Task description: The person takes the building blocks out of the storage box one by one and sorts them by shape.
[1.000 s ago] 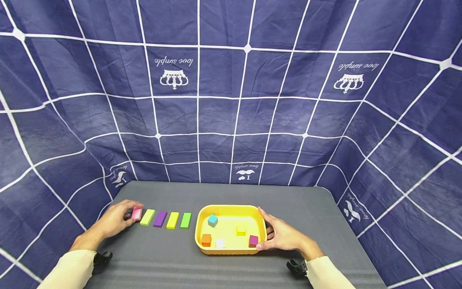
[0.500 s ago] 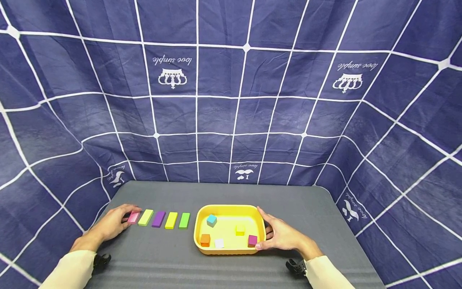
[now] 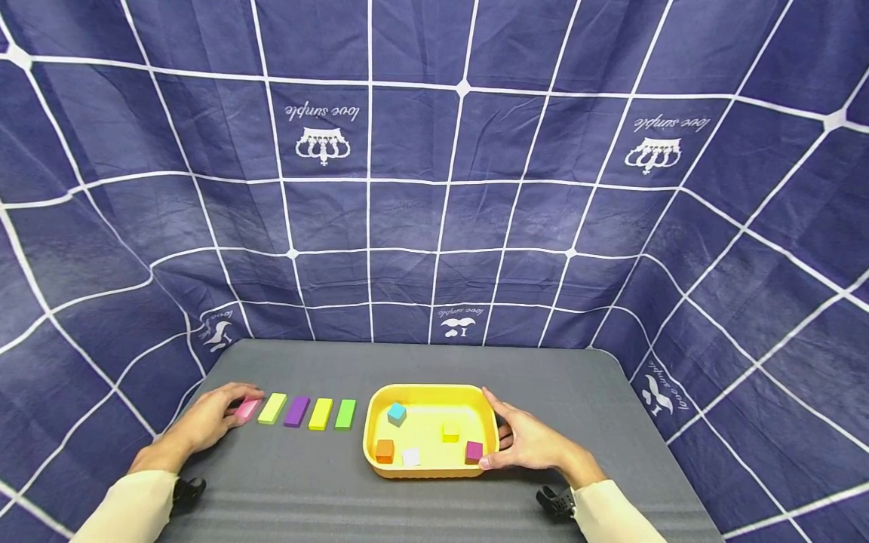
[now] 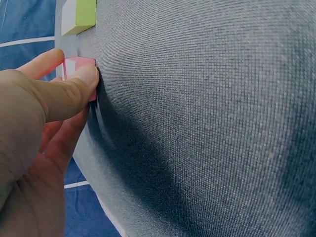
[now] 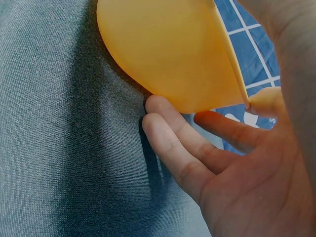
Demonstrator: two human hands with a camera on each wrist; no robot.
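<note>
In the head view my left hand (image 3: 206, 420) is at the left end of a row of flat blocks. Thumb and fingers pinch a pink block (image 3: 247, 409), which lies at the table surface; in the left wrist view the thumb covers part of the pink block (image 4: 79, 63). Beside it lies a pale green block (image 3: 273, 408), then a purple one (image 3: 296, 412), a yellow one (image 3: 320, 414) and a green one (image 3: 345, 415). My right hand (image 3: 532, 440) grips the right end of a yellow tray (image 3: 434, 472), fingers against its outer wall (image 5: 173, 54).
Inside the tray sit a blue cube (image 3: 397, 414), an orange cube (image 3: 385, 451), a white cube (image 3: 411, 457), a yellow cube (image 3: 451, 432) and a purple cube (image 3: 474, 452). A blue gridded cloth (image 3: 407, 219) hangs around the grey table (image 3: 326, 498).
The pink block, tilted up in my left hand one second ago, now lies flatter and slightly farther left, at the row's end. My right hand stays on the tray.
</note>
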